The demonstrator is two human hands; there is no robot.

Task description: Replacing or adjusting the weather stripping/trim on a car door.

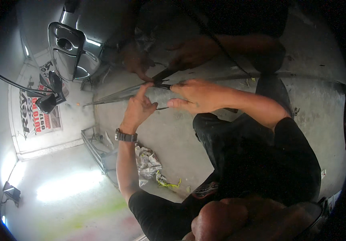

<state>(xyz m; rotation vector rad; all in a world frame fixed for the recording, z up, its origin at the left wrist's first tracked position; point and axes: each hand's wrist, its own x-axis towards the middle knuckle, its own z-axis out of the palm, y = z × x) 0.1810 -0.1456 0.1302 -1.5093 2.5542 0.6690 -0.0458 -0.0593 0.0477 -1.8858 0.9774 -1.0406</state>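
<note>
My left hand (139,110), wearing a dark watch (126,136), reaches up to the lower edge of a glossy black panel (157,36). Its index finger is stretched out, its tip at the edge; the other fingers are partly curled, with no held thing showing. Just to the right, my right hand (199,95) closes its fingers on the end of a narrow dark strip (163,86) running toward my left fingertip. Between my two thumbs shows a thin dark sliver (163,108); whether it belongs to the strip I cannot tell. Both hands are mirrored in the panel.
Glossy black moulded parts (66,46) hang at the upper left, above a dark bracketed piece (48,102) and a cable. A printed banner (40,96) is on the wall. Crumpled paper (147,160), yellow-green strips (168,182) and a metal stand (94,148) are below.
</note>
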